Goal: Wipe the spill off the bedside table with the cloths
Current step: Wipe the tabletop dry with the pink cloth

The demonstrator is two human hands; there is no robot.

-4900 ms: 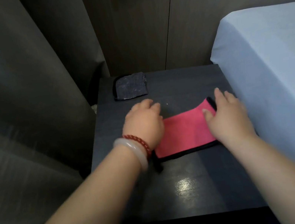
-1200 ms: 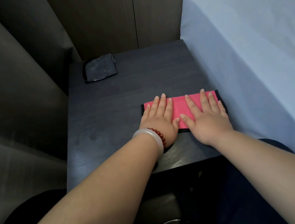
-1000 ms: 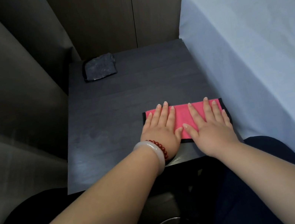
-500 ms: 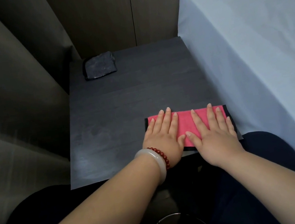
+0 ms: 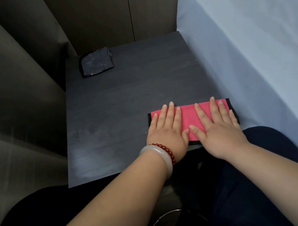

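Observation:
A folded pink cloth with a black edge (image 5: 190, 118) lies flat at the front right of the dark bedside table (image 5: 122, 101). My left hand (image 5: 166, 129) presses palm-down on its left half, fingers spread. My right hand (image 5: 215, 123) presses palm-down on its right half. A folded dark grey cloth (image 5: 96, 62) sits at the table's back left corner, far from both hands. A faint damp sheen shows on the table's front left area (image 5: 94, 147); no distinct spill is visible.
A bed with a pale blue sheet (image 5: 261, 44) borders the table's right side. Grey curtains (image 5: 7, 87) hang along the left. A wood-panel wall stands behind. My dark-clothed legs and a round metal rim (image 5: 167, 216) are below the table's front edge.
Over the last seconds both hands pulled the pink cloth from the table's middle toward the front edge and flattened on it. In the last half second they barely moved.

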